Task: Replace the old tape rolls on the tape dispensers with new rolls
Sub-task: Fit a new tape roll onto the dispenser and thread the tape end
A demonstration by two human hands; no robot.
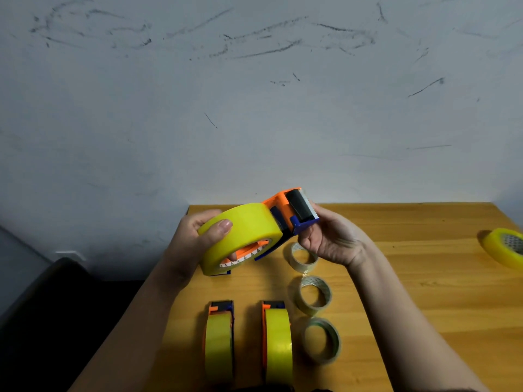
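Note:
I hold an orange and blue tape dispenser (pixel 294 210) in the air above the wooden table (pixel 424 278). A full yellow tape roll (pixel 240 236) sits on its hub. My left hand (pixel 198 239) grips that roll, thumb across its outer face. My right hand (pixel 328 239) holds the dispenser's cutter end from below. Two more dispensers (pixel 219 343) (pixel 277 340) carrying yellow rolls lie side by side at the near edge. Three thin, nearly used-up rolls (pixel 302 257) (pixel 311 295) (pixel 321 340) lie flat in a column to their right.
Another full yellow roll (pixel 503 247) lies at the table's far right edge. A scuffed grey wall stands just behind the table. A dark chair back (pixel 51 306) is on the left beside the table.

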